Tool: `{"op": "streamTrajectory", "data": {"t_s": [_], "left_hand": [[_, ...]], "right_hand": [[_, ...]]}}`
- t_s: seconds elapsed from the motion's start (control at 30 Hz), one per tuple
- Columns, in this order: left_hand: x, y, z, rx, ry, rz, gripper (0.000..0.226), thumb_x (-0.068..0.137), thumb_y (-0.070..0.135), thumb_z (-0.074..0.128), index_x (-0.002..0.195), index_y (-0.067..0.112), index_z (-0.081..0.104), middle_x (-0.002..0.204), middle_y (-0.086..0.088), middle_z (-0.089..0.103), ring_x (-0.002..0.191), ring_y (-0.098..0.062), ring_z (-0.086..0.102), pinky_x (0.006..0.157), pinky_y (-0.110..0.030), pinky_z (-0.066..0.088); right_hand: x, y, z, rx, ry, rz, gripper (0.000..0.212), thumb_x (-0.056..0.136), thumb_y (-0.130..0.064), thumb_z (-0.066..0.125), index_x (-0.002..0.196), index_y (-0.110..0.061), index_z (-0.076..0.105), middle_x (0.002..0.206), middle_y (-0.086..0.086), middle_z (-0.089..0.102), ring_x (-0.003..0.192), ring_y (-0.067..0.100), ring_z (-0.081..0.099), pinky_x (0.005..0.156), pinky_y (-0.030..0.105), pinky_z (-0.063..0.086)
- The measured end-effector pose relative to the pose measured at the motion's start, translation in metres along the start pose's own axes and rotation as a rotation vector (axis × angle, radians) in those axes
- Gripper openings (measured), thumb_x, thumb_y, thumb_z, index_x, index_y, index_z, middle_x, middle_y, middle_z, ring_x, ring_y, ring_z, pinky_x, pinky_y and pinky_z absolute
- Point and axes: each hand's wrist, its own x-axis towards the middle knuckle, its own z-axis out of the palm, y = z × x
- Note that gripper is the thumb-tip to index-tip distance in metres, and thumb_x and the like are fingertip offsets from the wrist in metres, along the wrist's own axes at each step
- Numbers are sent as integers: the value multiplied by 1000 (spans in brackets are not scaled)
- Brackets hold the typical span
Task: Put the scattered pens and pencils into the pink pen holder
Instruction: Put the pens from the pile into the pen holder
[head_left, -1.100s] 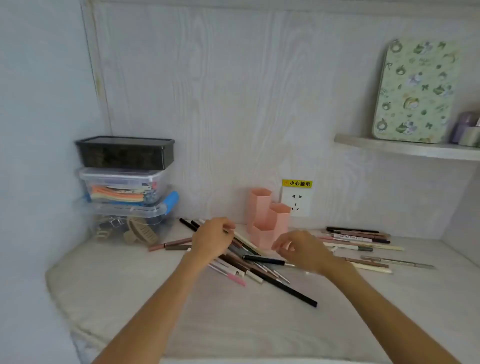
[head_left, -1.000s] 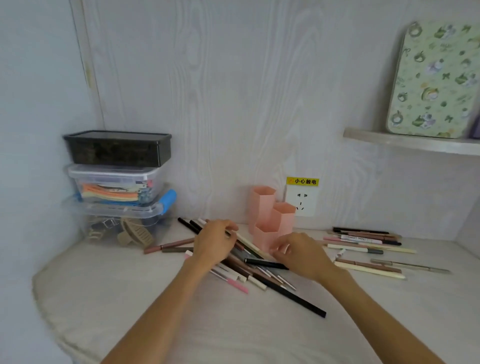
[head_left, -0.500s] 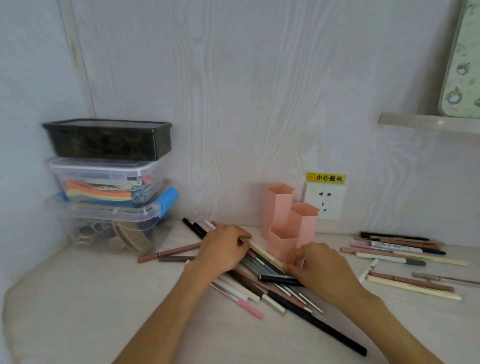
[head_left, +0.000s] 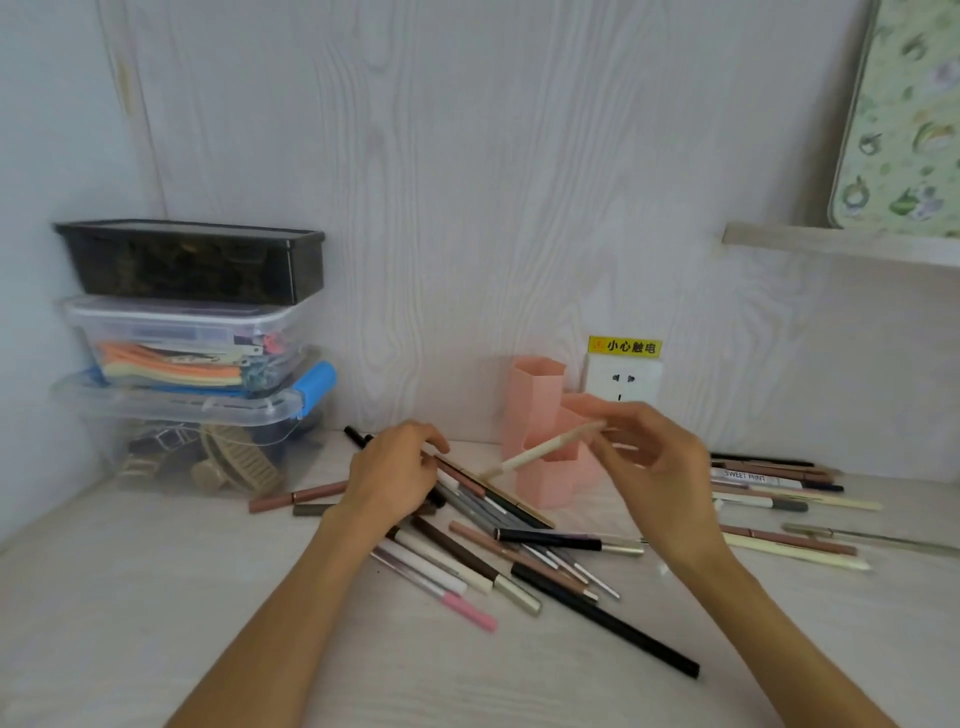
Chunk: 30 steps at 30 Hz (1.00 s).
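The pink pen holder (head_left: 535, 400), made of hexagonal tubes, stands against the back wall. My right hand (head_left: 654, 467) is raised in front of it, pinching a cream pencil (head_left: 540, 453) that slants down to the left across the holder. My left hand (head_left: 395, 475) rests, fingers curled, on a heap of several pens and pencils (head_left: 509, 545) lying on the desk; whether it grips one I cannot tell. A long black pen (head_left: 608, 621) lies nearest me. A second group of pens (head_left: 774, 483) lies to the right of the holder.
Stacked plastic boxes (head_left: 192, 353) fill the left back corner. A wall socket with a yellow label (head_left: 623, 374) sits behind the holder. A shelf (head_left: 831, 244) with a floral tin (head_left: 904, 114) juts out at upper right.
My right hand has lifted off the heap with a cream pencil and risen in front of the holder. My left hand has stayed on the pens. The view has moved closer.
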Motion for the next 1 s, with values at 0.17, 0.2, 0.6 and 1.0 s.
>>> {"op": "streamTrajectory", "data": {"t_s": [0.17,0.2,0.6,1.0], "left_hand": [[-1,2,4,4,-69,80,26,88,21,52,107,31,67,115,9,65,96,-10,59,74,-25,44],[-1,2,6,0,-70,90,26,87,23,54,108,32,67,117,10,64,99,-10,59,76,-25,44],[-3,7,15,-42,41,164,15,88,21,58,99,30,65,106,13,63,106,-10,48,76,-22,41],[-2,9,17,-94,135,198,19,92,28,57,108,32,65,110,16,64,103,-4,50,74,-14,34]], "right_hand": [[32,-16,-14,244,398,-34,25,85,-5,64,103,-20,59,90,3,71,84,9,70,74,14,52],[41,-20,-15,275,463,-27,25,85,-7,65,105,-19,57,90,4,70,84,11,70,73,14,52],[120,-33,22,2,331,-59,15,83,-9,66,97,-12,62,82,1,69,73,7,67,67,12,51],[134,-34,38,-181,275,-131,15,83,-11,64,96,-18,64,76,0,68,65,3,63,67,17,52]]}}
